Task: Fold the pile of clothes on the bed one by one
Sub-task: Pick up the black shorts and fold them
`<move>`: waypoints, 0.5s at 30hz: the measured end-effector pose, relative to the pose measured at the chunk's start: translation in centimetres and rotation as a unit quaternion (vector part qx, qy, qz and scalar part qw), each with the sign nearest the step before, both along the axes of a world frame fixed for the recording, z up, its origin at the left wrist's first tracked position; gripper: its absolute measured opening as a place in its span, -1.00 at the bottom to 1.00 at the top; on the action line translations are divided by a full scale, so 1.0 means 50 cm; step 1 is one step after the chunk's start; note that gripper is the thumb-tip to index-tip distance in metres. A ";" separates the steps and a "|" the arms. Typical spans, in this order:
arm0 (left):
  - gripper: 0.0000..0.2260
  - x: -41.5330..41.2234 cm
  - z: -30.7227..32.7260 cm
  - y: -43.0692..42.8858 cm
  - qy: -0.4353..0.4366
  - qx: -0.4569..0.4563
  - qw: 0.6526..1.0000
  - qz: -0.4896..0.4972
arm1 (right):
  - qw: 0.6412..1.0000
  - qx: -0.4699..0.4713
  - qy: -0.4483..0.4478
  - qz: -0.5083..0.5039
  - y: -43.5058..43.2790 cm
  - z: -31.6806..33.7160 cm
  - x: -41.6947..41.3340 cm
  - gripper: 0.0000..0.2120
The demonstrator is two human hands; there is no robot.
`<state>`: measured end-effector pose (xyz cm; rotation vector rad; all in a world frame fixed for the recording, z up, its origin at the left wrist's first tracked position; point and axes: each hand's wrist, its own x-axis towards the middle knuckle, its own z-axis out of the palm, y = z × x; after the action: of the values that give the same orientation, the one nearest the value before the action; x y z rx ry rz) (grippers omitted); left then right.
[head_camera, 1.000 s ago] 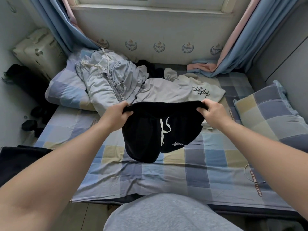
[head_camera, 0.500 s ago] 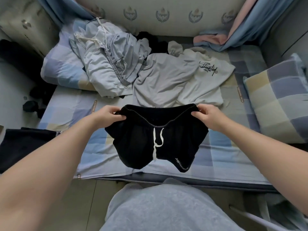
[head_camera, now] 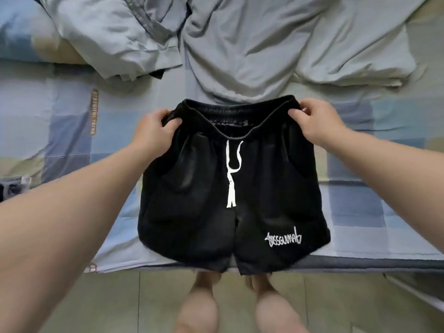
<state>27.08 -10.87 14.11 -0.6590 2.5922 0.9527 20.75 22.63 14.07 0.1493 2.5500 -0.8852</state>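
Head view, looking straight down on near edge of bed (head_camera: pixel 360 188). Black shorts (head_camera: pixel 192 200) spread front-up at that edge, leg hems just overhanging toward floor. Left hand (head_camera: pixel 153 133) and right hand (head_camera: pixel 317 123) each curled tight on a waistband corner, probably pulling waistband square before first fold. White drawstring (head_camera: pixel 230 169) centred. Unfolded grey clothes (head_camera: pixel 252 44) heaped just beyond, apart from working patch.

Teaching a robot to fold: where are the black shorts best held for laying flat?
Probably both ends of the elastic waistband, one hand from each side, as the left hand and right hand pinch it: the black shorts hang flat, legs downward.
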 end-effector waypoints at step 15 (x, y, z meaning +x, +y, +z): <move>-0.74 -0.072 -0.359 0.069 0.200 -0.158 0.965 -0.069 | 0.991 -0.048 -0.040 -0.121 0.012 -0.392 -0.018 -0.44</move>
<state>23.50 -7.40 -3.83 -0.3775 3.1416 0.6902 19.86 23.23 -5.54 0.4634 2.4432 -1.0665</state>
